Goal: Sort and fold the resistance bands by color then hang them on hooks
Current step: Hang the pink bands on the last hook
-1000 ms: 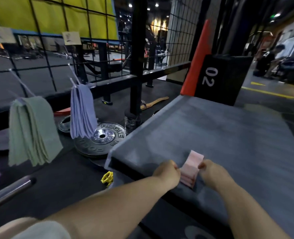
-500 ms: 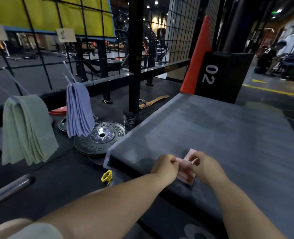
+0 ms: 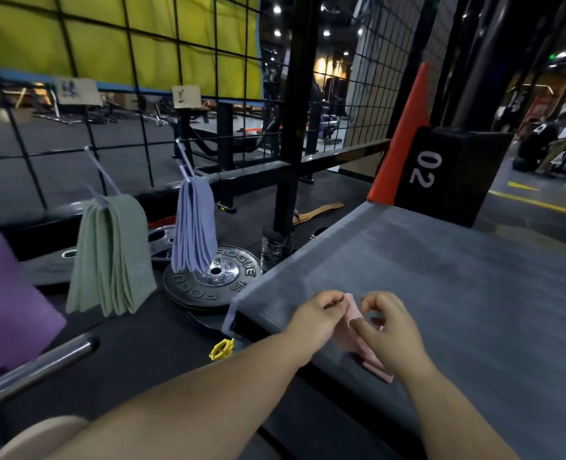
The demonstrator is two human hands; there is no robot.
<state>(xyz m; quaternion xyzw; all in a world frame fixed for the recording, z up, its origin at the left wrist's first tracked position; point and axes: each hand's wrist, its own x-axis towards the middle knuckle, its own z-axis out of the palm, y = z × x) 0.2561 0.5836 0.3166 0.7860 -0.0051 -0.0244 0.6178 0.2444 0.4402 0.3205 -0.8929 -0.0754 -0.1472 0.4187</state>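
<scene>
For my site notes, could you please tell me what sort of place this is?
Probably a gym: a round black ROGUE weight plate, a shiny steel barbell shaft, and folded green resistance bands hanging from a hook.

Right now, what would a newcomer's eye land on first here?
The left hand and right hand pinch a folded pink resistance band over the grey platform, at its near corner. Left of them, green bands and lavender bands hang from hooks.
</scene>
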